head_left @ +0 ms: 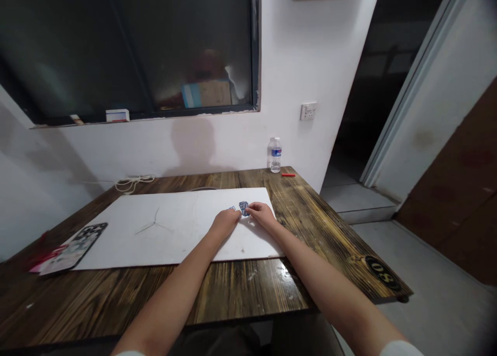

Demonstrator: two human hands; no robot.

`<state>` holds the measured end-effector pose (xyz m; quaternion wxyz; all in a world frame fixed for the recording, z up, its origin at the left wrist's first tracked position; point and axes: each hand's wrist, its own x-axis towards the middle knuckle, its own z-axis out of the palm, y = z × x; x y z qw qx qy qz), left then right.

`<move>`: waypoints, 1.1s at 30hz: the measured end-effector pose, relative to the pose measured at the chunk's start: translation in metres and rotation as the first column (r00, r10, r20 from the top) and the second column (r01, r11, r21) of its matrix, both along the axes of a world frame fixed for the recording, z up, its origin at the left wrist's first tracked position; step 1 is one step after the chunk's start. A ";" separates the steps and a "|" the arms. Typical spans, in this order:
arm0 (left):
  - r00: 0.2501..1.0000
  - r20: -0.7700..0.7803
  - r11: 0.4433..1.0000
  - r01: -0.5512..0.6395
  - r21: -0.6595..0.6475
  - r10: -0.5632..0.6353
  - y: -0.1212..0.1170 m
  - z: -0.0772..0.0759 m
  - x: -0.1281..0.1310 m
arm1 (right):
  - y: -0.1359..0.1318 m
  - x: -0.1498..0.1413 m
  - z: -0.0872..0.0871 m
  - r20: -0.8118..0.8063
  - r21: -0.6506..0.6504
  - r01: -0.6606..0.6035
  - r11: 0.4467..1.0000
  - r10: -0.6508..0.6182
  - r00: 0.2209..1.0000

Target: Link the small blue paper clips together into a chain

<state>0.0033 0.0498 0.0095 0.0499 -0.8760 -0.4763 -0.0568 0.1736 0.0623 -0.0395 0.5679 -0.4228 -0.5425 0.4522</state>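
Hands, left [224, 224] and right [262, 214], half-closed around small blue-patterned pieces [243, 208] on matte white board [116, 242] over scorched wood [248, 288].

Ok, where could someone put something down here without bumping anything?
The white sheet has room left of the left hand, up to the patterned phone case. The wood table is free right of the sheet, below the water bottle. Crowded between that hand and the right hand, around the small blue pieces.

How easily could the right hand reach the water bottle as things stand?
Probably yes: only the white sheet and bare tabletop lie between the right hand and the water bottle; nothing stands in the way.
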 end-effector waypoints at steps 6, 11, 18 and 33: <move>0.998 -0.028 0.998 -0.062 0.003 0.062 -0.001 -0.004 0.002 | -0.003 0.000 0.002 0.017 0.006 0.003 1.000 -0.003 1.000; 1.000 -0.024 1.000 -0.018 -0.011 0.018 -0.002 0.002 0.000 | -0.003 0.000 0.003 0.004 0.003 0.001 1.000 -0.001 1.000; 1.000 -0.013 0.999 0.012 -0.038 -0.013 -0.006 0.007 -0.001 | -0.003 -0.001 0.002 0.001 0.001 0.000 1.000 0.000 1.000; 0.994 -0.098 0.999 -0.041 0.017 0.043 -0.006 0.002 0.003 | -0.002 0.000 0.001 0.029 0.011 0.003 1.000 -0.003 1.000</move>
